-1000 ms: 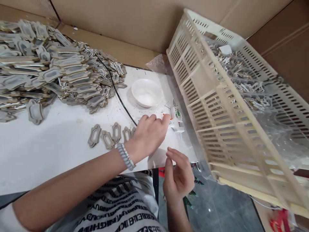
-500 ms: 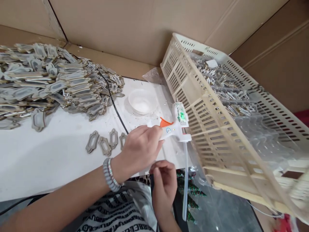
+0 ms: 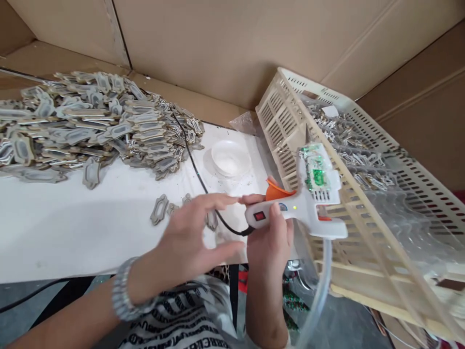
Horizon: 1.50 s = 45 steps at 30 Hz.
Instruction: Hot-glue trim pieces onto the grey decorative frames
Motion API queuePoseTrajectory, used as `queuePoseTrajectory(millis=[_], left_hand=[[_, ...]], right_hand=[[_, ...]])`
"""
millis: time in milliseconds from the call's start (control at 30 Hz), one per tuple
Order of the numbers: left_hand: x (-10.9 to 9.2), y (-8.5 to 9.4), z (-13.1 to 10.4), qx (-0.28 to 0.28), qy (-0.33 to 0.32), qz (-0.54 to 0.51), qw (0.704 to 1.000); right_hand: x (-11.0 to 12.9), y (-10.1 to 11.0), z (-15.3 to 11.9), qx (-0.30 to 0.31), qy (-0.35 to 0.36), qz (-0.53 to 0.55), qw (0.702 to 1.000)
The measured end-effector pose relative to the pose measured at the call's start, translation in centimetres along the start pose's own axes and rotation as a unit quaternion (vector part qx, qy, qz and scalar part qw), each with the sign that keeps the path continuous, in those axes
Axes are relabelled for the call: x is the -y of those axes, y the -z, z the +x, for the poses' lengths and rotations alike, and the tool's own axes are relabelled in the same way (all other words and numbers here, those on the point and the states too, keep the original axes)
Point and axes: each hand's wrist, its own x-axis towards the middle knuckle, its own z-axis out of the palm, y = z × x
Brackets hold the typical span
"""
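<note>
Clearly, right hand (image 3: 271, 240) grips glue gun (image 3: 307, 208); left hand (image 3: 185, 237) gapes, its contact unclear.

I watch remotely, taking mid-view as my dial's centre. Between 3 and 4 o'clock the gun (image 3: 308, 215) is white, mottled vivid green on its upper body, with an orange trigger (image 3: 276, 192), a red switch (image 3: 259, 216) and a yellow-green lamp (image 3: 295, 207). I get a cream, slotted crate (image 3: 366, 303) at 3, a black cable (image 3: 196, 168) at 9, a white bowl (image 3: 231, 160) at 12, and tan cardboard (image 3: 232, 43) beyond it. Towards 10, the pile (image 3: 145, 127) shows grey faces with golden-tan edges. At 8 I see a pale grey, banded bracelet (image 3: 125, 291); at 7, black lettering in rows across a pale shirt (image 3: 181, 317).
</note>
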Motion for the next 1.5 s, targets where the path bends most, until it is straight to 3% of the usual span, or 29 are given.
queuePoseTrajectory(millis=[67, 200, 333, 567, 800, 967, 1100, 1167, 1233, 1300, 1367, 1500], left_hand=[[2.1, 3.4, -0.6, 0.057, 0.055, 0.038, 0.996], [7.0, 9.0, -1.5, 0.100, 0.044, 0.166, 0.980], [9.6, 10.9, -2.0, 0.175, 0.062, 0.211, 0.960], [9.5, 10.1, -1.3, 0.218, 0.034, 0.209, 0.953], [5.8, 8.2, 2.8, 0.074, -0.006, 0.091, 0.993], [4.8, 6.0, 5.1, 0.053, -0.042, 0.050, 0.996], [4.8, 5.6, 5.8, 0.063, -0.051, 0.023, 0.996], [4.9, 5.8, 6.2, 0.071, -0.007, -0.033, 0.997], [5.0, 6.0, 6.7, 0.077, 0.092, -0.116, 0.986], [5.2, 6.0, 7.0, 0.101, 0.207, -0.198, 0.953], [5.3, 5.8, 6.9, 0.129, 0.281, -0.252, 0.917], [5.3, 4.9, 6.2, 0.125, 0.312, -0.278, 0.900]], right_hand=[[0.5, 0.1, 0.8, 0.005, 0.038, -0.001, 0.999], [1.2, 0.5, 2.6, 0.056, 0.056, 0.002, 0.997], [1.6, 0.1, 4.4, 0.119, 0.042, -0.011, 0.992], [1.0, -2.7, 6.8, 0.163, 0.000, 0.031, 0.986], [-0.6, -5.1, 5.9, 0.130, -0.092, 0.058, 0.986], [-0.7, -5.7, 5.0, 0.131, -0.114, 0.056, 0.983], [-0.8, -5.6, 5.2, 0.121, -0.134, 0.081, 0.980], [-0.9, -5.5, 5.2, 0.120, -0.147, 0.090, 0.978], [-0.9, -5.4, 5.2, 0.123, -0.160, 0.087, 0.976], [-0.8, -5.3, 5.1, 0.125, -0.166, 0.076, 0.975], [-0.7, -5.4, 5.0, 0.124, -0.162, 0.059, 0.977], [-0.8, -5.6, 4.7, 0.138, -0.131, 0.022, 0.981]])
